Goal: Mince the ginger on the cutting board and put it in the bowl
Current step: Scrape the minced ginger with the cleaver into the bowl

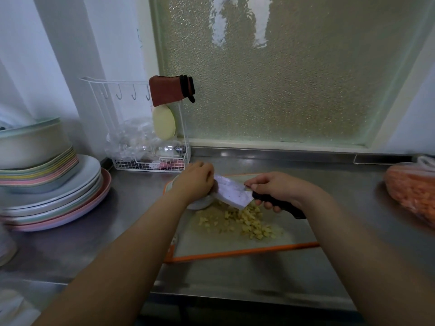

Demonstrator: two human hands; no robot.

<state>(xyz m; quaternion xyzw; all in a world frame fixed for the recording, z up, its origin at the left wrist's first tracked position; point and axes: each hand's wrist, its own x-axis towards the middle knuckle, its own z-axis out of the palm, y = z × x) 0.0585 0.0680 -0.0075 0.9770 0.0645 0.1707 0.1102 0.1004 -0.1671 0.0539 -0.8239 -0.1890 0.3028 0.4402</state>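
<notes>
Pale yellow minced ginger (244, 222) lies scattered on the orange-edged cutting board (235, 252). A small white bowl (200, 203) stands at the board's far left corner, mostly hidden under my left hand (195, 182), which cups over it with the fingers resting against the blade's tip. My right hand (277, 189) grips the black handle of a broad cleaver (233, 192). The blade is held tilted above the board, its tip over the bowl. Whether ginger is on the blade or in the bowl cannot be seen.
Stacked pastel plates and bowls (47, 184) fill the steel counter's left side. A white wire rack (150, 142) with a red cloth and plastic bags stands behind the bowl. A bag of orange pieces (412, 189) sits at the right edge. A frosted window lies behind.
</notes>
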